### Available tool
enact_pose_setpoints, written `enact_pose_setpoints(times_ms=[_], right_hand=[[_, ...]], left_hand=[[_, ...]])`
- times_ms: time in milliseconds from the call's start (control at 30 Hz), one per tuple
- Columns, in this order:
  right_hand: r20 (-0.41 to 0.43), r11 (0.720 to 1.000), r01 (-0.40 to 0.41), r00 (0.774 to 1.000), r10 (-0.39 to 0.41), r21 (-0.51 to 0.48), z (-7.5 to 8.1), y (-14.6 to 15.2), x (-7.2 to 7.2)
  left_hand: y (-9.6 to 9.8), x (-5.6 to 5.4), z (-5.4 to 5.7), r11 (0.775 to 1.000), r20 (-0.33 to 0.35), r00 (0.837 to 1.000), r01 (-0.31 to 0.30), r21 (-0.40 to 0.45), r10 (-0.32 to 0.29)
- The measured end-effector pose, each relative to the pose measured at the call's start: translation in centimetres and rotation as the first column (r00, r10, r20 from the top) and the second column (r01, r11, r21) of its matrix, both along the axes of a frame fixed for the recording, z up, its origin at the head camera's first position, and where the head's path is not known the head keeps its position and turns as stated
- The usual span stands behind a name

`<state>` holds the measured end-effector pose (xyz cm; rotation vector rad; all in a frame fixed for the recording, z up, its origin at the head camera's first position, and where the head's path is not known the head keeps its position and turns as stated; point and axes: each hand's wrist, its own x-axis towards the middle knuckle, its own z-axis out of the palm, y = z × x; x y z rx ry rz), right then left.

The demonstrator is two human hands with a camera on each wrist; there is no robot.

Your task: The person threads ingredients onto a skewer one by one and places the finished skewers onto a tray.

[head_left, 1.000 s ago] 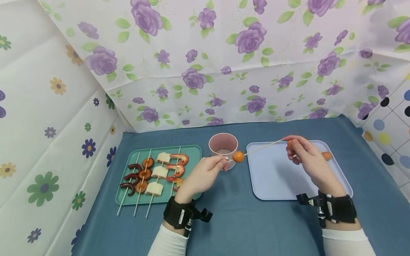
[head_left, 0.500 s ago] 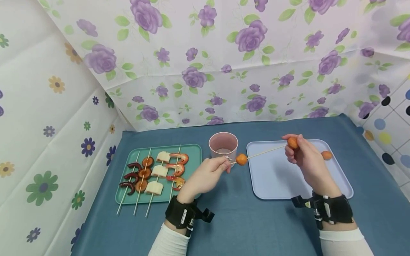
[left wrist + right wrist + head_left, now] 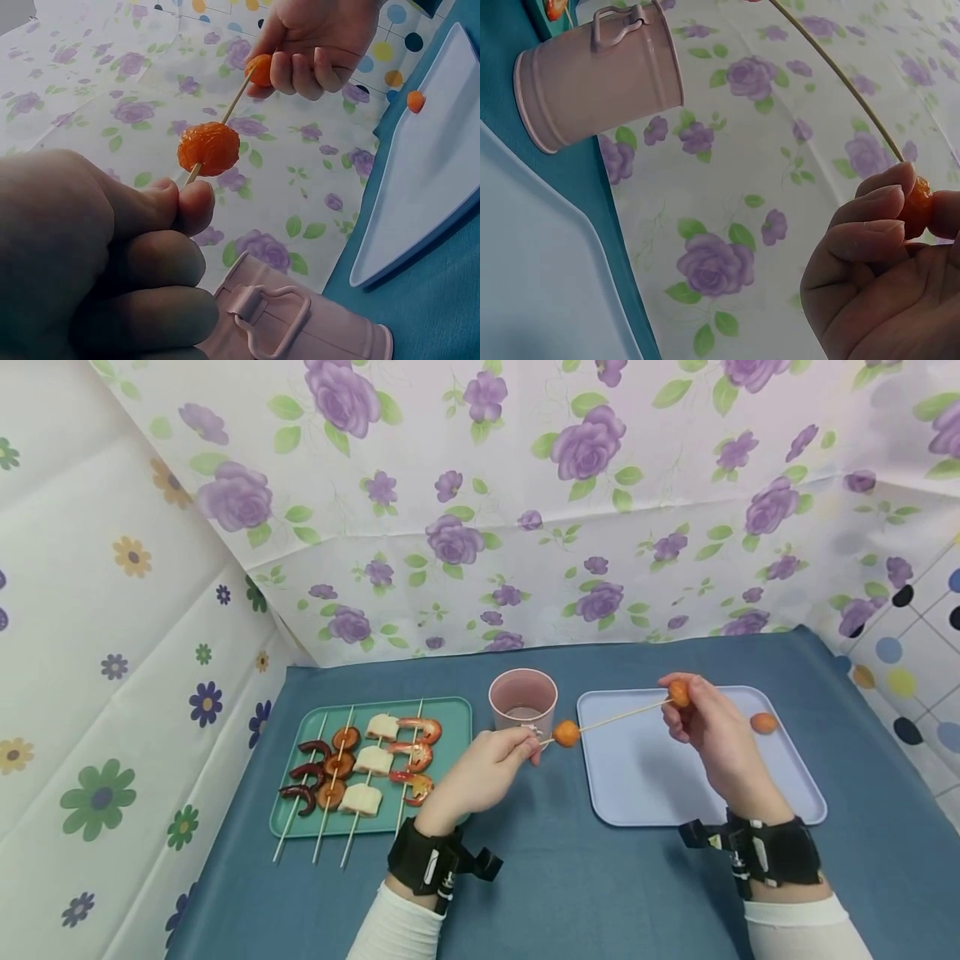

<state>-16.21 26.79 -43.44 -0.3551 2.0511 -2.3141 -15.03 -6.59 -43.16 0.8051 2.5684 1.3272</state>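
Note:
My left hand [image 3: 476, 777] pinches the near end of a thin wooden skewer [image 3: 622, 716] between thumb and forefinger. One orange ball [image 3: 208, 148] is threaded on the skewer just beyond those fingers. Over the blue-white tray, my right hand [image 3: 716, 739] pinches a second orange ball [image 3: 917, 210] between thumb and fingers. The skewer's far end meets this second ball; how deep it goes in cannot be seen. A third orange ball [image 3: 764, 722] lies at the tray's right side.
The pale blue tray [image 3: 637, 802] lies at the right. Behind my left hand stands a pink cup [image 3: 522, 693] with a handle. At the left, a green tray [image 3: 300, 827] bears several finished skewers with prawns [image 3: 420, 732], white pieces [image 3: 374, 762], mushroom-like slices [image 3: 340, 767] and dark curled pieces [image 3: 306, 773].
My right fingers have shifted from the skewer's tip to grip round the second ball, which now meets the tip. My left hand has moved slightly right with the skewer.

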Motion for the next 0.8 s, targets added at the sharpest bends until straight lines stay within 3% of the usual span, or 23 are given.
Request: enact_pose_setpoints(times_ms=[267, 467, 633, 700, 800], right_hand=[[-0.049, 0.995, 0.073, 0.996, -0.07, 0.063, 0.1, -0.9, 0.2], [-0.062, 0.998, 0.043, 0.997, -0.04, 0.045, 0.2, -1.7, 0.4], [-0.108, 0.99, -0.021, 0.994, 0.006, -0.14, -0.4, -3.5, 0.7], [-0.183, 0.965, -0.057, 0.983, 0.01, -0.254, -0.9, -4.7, 0.8], [-0.314, 0.918, -0.104, 0.949, -0.023, -0.384, -1.6, -6.2, 0.9]], left_hand=[[0.0, -0.1, -0.1, 1.0, -0.016, 1.0, -0.012, 0.006, 0.012], [0.0, -0.2, 0.1, 1.0, -0.042, 0.999, -0.01, 0.024, 0.011], [0.1, -0.1, 0.1, 1.0, -0.069, 0.998, -0.013, 0.022, 0.015], [0.2, 0.0, 0.1, 1.0, -0.087, 0.996, -0.01, 0.018, 0.012], [0.4, 0.2, 0.0, 1.0, -0.119, 0.993, -0.002, 0.013, 0.003]])
